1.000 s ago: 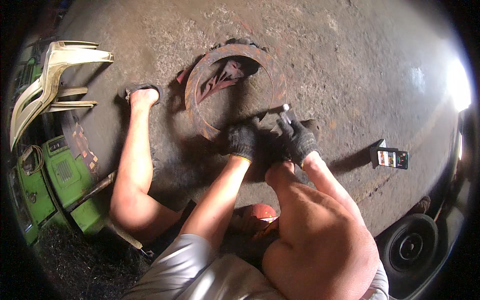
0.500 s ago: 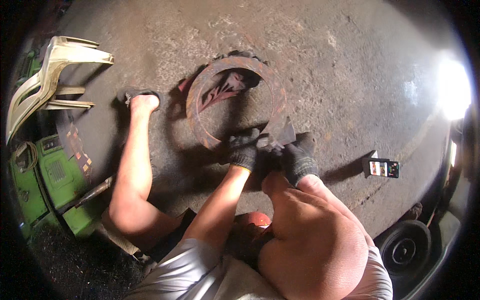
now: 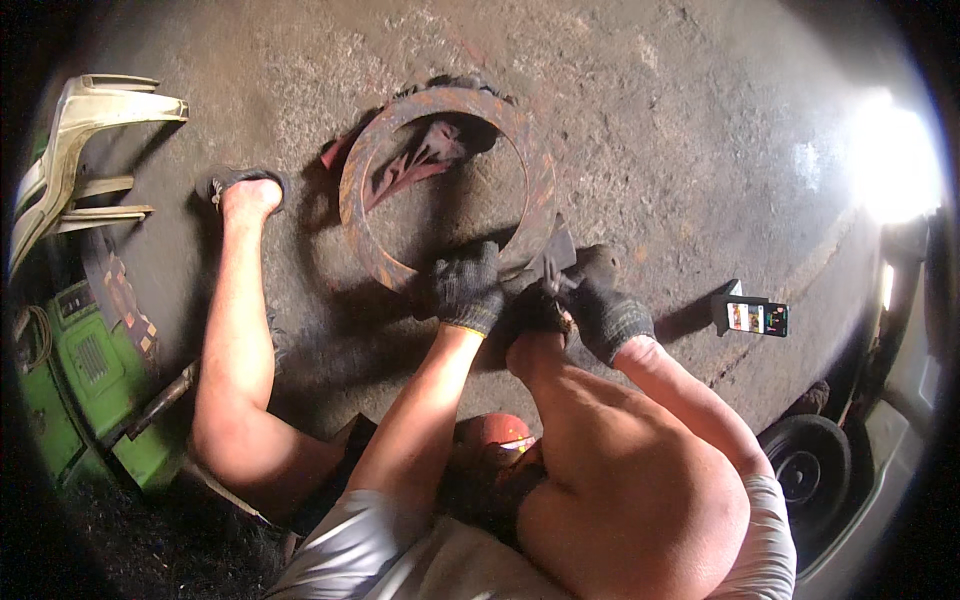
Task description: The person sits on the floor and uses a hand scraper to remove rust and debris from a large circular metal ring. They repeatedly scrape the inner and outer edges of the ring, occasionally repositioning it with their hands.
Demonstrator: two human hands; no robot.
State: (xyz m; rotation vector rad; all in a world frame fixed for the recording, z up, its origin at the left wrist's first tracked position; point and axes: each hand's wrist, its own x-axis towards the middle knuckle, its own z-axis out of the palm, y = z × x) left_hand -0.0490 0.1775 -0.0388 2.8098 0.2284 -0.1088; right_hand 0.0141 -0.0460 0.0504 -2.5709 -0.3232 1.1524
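From where I stand, the person crouches over a flat, rust-mottled metal ring [image 3: 355, 190] lying in front of them on the rough grey concrete floor [image 3: 620, 130]. The left hand [image 3: 465, 287], in a dark knitted glove with a yellow cuff edge, rests at the ring's near edge, its fingers curled; I cannot tell whether they grip the metal, because the undersides are hidden. The right hand [image 3: 608, 318], gloved in the same dark knit, has its fingers closed around a small grey metal tool [image 3: 551, 273], near the ring's lower right. A dark, flat, pointed metal piece [image 3: 562, 245] sticks up just beyond that tool.

Through the ring's opening I see crumpled dark-red cloth [image 3: 425, 160]. A lit phone [image 3: 757, 317] stands on the floor to the right, well apart from the hands. Off to the left are a cream plastic chair [image 3: 75, 125] and green machinery [image 3: 100, 345]; a black wheel [image 3: 805, 470] sits at lower right.
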